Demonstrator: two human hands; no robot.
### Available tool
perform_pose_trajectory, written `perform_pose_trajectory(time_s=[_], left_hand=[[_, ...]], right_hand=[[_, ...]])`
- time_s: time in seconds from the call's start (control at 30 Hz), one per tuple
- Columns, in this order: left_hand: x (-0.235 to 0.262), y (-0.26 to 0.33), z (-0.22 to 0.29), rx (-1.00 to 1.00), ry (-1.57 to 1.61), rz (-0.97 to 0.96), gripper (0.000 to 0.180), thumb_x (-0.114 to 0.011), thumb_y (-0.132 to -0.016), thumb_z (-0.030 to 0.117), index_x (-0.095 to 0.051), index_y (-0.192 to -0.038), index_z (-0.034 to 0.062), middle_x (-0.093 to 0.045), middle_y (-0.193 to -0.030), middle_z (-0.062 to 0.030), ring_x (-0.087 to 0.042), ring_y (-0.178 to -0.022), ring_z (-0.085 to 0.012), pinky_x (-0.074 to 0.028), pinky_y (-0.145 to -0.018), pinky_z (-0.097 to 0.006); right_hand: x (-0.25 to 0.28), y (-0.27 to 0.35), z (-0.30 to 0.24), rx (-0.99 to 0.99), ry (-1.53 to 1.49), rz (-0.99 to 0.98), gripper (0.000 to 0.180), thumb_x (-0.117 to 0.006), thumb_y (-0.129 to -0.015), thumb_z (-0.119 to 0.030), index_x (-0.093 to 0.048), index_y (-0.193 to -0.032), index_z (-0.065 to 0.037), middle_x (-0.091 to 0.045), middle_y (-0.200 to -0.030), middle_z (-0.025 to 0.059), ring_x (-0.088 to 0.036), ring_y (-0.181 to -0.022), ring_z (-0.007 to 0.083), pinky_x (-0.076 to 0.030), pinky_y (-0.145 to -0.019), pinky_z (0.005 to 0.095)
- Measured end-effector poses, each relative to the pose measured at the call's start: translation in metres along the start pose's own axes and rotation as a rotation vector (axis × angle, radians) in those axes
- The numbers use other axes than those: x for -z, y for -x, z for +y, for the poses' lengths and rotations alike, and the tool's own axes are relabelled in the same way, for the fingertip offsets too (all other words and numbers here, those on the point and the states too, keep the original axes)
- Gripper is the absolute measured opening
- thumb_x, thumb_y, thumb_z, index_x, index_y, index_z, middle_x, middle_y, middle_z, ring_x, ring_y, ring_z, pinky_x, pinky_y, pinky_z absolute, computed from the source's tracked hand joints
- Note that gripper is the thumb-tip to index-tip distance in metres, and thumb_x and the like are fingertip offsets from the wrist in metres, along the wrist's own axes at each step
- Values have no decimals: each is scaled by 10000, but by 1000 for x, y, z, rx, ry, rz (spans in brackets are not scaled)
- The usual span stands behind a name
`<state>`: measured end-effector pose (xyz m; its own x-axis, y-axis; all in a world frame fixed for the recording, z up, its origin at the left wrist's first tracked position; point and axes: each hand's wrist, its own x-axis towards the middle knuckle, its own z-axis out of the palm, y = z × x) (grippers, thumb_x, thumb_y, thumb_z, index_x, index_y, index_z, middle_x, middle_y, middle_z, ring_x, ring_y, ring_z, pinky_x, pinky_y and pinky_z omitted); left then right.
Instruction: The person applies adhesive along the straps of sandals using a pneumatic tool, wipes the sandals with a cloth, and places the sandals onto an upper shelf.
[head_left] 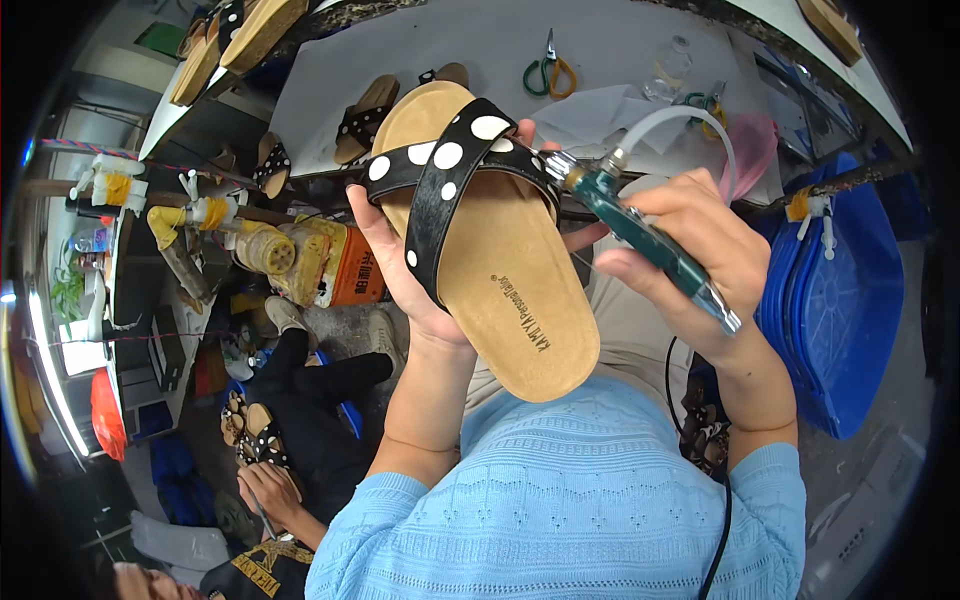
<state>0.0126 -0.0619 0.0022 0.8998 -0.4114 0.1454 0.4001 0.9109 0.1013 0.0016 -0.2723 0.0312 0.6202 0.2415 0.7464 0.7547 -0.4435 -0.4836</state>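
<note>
Cluttered with scissors and paper, the desk lies beyond. A polka-dot-strapped sandal is held in the left hand; a green airbrush is gripped by the right hand, nozzle at the strap's outer end. Strap work seems underway, its extent not discernible.

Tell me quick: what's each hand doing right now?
Left hand: closed on the sandal.
Right hand: closed on the green air tool.

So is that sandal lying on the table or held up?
Held up: the left hand grips the sandal in the air, above the lap, footbed facing up.
</note>
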Motion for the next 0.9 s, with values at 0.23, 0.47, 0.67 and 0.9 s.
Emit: perform_pose_trajectory(time_s=[0.23, 0.47, 0.67, 0.9], left_hand=[[9, 0, 2, -70, -96, -27, 1029, -479, -886, 799, -261, -1601, 93, -257, -1608, -300, -359, -1448, -412, -363, -1167, -547], [8, 2, -4, -192, -307, 203, 1019, -457, -895, 800, -258, -1602, 93, -264, -1615, -279, -356, -1452, -411, -361, -1162, -565], [10, 2, -2, -40, -67, -8, 1058, -429, -876, 843, -225, -1614, 113, -237, -1639, -233, -338, -1466, -405, -371, -1155, -590], [4, -1, -8, -45, -49, -79, 1025, -381, -896, 834, -244, -1603, 105, -285, -1595, -271, -370, -1437, -443, -392, -1125, -623]], right_hand=[[-8, -6, -1, -56, 62, 18, 337, -914, -717, -247, -689, -805, -11, -658, -716, 57, -605, -618, 197, -419, -618, 315], [-4, -11, -7, -112, 128, -104, 215, -875, -767, -148, -726, -816, 0, -696, -756, 63, -584, -636, 162, -443, -621, 295], [-2, -8, -5, -235, -7, -112, 182, -851, -802, -138, -733, -809, 1, -689, -724, 68, -594, -627, 154, -433, -608, 285], [-5, -6, -5, -239, 1, -62, 213, -853, -805, -200, -739, -770, -24, -674, -695, 49, -587, -601, 157, -423, -588, 291]])
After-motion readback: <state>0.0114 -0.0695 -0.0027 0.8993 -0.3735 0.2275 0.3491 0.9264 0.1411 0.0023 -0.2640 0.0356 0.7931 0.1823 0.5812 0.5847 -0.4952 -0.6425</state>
